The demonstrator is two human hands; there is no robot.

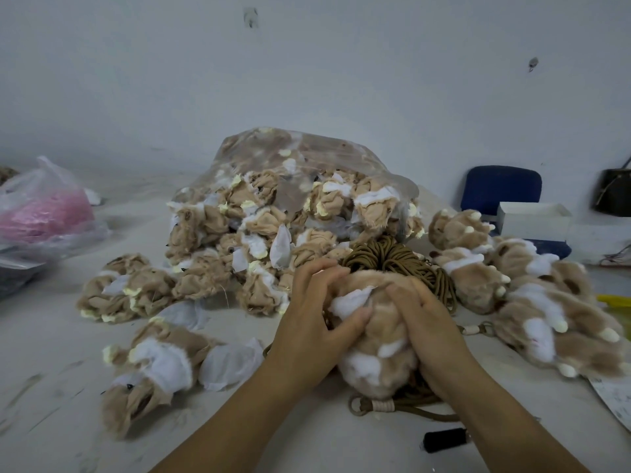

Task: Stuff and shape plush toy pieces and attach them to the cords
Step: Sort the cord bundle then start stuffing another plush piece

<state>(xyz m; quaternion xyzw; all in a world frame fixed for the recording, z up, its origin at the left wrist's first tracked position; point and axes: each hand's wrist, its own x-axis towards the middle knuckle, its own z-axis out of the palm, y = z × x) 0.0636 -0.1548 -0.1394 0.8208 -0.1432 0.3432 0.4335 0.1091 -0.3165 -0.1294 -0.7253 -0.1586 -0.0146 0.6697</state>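
The soft tan and white plush toy (375,339) sits on the table (341,445), in the middle, right in front of the person. Both hands hold it. The left hand (309,322) bends its fingers over the top, and its thumb pushes on a white bit. The right hand (425,322) wraps its bent fingers round the other side. Both arms reach forward, close together. A bunch of brown cords (392,261) lies just behind the toy. Behind that is a big clear bag (290,186) full of flat toy pieces. Fluffy done toys (532,295) pile up on the right. A black spool (444,440) lies near the right arm.
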